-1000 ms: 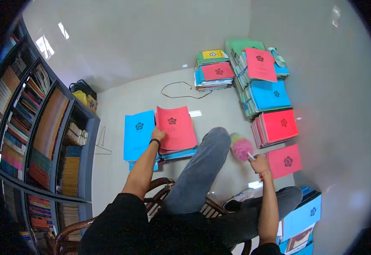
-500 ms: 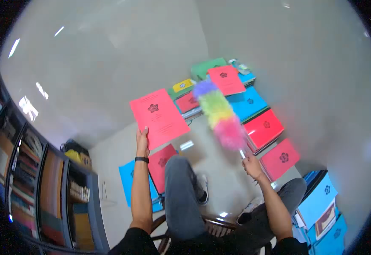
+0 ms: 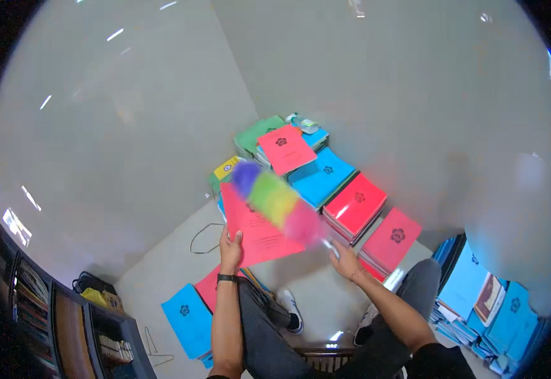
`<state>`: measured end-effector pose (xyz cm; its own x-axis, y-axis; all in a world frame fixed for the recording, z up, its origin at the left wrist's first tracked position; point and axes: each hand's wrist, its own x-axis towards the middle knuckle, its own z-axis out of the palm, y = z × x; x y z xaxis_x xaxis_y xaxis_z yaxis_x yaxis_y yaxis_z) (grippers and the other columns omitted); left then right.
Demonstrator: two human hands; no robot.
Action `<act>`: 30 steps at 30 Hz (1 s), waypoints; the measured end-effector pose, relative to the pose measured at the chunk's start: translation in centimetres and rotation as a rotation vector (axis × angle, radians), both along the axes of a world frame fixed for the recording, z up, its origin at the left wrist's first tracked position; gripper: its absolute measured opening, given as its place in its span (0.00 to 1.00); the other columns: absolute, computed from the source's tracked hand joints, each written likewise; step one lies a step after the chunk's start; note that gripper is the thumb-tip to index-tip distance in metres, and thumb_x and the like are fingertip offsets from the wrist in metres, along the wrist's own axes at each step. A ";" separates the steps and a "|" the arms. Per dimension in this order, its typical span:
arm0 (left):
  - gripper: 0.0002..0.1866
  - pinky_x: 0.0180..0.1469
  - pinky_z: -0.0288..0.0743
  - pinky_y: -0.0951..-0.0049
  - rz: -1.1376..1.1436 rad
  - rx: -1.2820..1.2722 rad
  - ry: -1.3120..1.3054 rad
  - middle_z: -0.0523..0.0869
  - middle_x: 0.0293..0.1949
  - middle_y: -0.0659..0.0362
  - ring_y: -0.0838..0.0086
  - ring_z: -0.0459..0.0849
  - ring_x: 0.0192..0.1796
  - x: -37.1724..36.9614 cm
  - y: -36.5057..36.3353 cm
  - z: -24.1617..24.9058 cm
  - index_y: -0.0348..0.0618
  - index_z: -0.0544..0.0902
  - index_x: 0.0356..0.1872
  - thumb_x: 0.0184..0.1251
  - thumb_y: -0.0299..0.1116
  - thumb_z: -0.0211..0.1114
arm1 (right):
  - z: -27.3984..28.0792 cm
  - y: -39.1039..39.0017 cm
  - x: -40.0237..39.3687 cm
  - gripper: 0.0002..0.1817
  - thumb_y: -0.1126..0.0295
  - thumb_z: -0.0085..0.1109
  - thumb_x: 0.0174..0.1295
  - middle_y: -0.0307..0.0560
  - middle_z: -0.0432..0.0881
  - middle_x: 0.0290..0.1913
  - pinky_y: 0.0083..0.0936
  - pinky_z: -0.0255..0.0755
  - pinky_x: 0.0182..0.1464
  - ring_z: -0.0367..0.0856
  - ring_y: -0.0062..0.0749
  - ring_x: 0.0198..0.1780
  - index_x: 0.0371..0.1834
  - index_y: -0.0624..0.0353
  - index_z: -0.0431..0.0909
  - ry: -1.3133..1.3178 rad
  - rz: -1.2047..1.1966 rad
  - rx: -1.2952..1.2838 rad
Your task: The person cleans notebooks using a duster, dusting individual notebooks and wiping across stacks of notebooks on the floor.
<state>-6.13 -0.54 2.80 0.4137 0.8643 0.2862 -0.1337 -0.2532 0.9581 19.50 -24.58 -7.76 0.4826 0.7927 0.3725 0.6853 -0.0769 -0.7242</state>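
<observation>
My left hand grips the lower left edge of a red booklet, thumb on its cover, with a dark band on the wrist. My right hand is closed round the pale handle of a fluffy rainbow duster. The duster head, blurred by motion, overlaps the upper part of the booklet and hides some of its printed emblem. Just right of my right hand lies a stack of red booklets, with a brighter red stack behind it.
Blue booklets, a red booklet and a green stack stand toward the wall corner. More blue booklets lie at left and right. A dark bookshelf stands at left, with a wire hanger on the floor.
The duster has swung left across the red booklet's cover, and my right hand has come closer to my left. The booklet is lower and tilted differently. The camera view has shifted.
</observation>
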 end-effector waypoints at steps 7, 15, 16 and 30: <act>0.21 0.58 0.76 0.71 0.083 0.101 0.104 0.82 0.56 0.51 0.71 0.82 0.55 -1.2 1.6 -2.3 0.34 0.70 0.66 0.74 0.23 0.57 | 3.8 -1.1 -1.6 0.14 0.67 0.52 0.68 0.67 0.81 0.33 0.50 0.75 0.41 0.81 0.65 0.36 0.53 0.60 0.72 0.096 0.163 0.068; 0.24 0.64 0.70 0.70 0.080 -0.037 -0.007 0.80 0.60 0.52 0.70 0.79 0.60 -0.7 -0.1 -0.6 0.33 0.69 0.68 0.72 0.23 0.58 | 2.8 -0.9 -3.7 0.14 0.66 0.52 0.70 0.69 0.80 0.28 0.56 0.71 0.37 0.80 0.68 0.34 0.55 0.59 0.72 0.217 0.076 -0.052; 0.24 0.64 0.70 0.70 0.080 -0.031 -0.008 0.80 0.60 0.52 0.70 0.79 0.60 -0.9 0.4 -0.9 0.33 0.69 0.68 0.72 0.23 0.58 | 2.8 -1.3 -3.6 0.15 0.66 0.52 0.70 0.70 0.79 0.27 0.56 0.71 0.37 0.80 0.67 0.34 0.55 0.60 0.72 0.157 0.094 0.018; 0.26 0.69 0.66 0.68 0.022 -0.043 -0.210 0.75 0.65 0.52 0.68 0.74 0.65 -0.3 -2.3 1.8 0.33 0.65 0.70 0.74 0.29 0.59 | -2.0 -0.3 -0.6 0.27 0.47 0.50 0.71 0.40 0.74 0.27 0.16 0.56 0.16 0.61 0.16 0.17 0.63 0.55 0.67 1.177 0.157 -0.314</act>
<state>-6.45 -2.81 4.55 0.3295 0.8859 0.3265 -0.3263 -0.2177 0.9199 18.88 -24.92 -9.76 0.2868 0.8490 -0.4437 -0.3564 -0.3354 -0.8721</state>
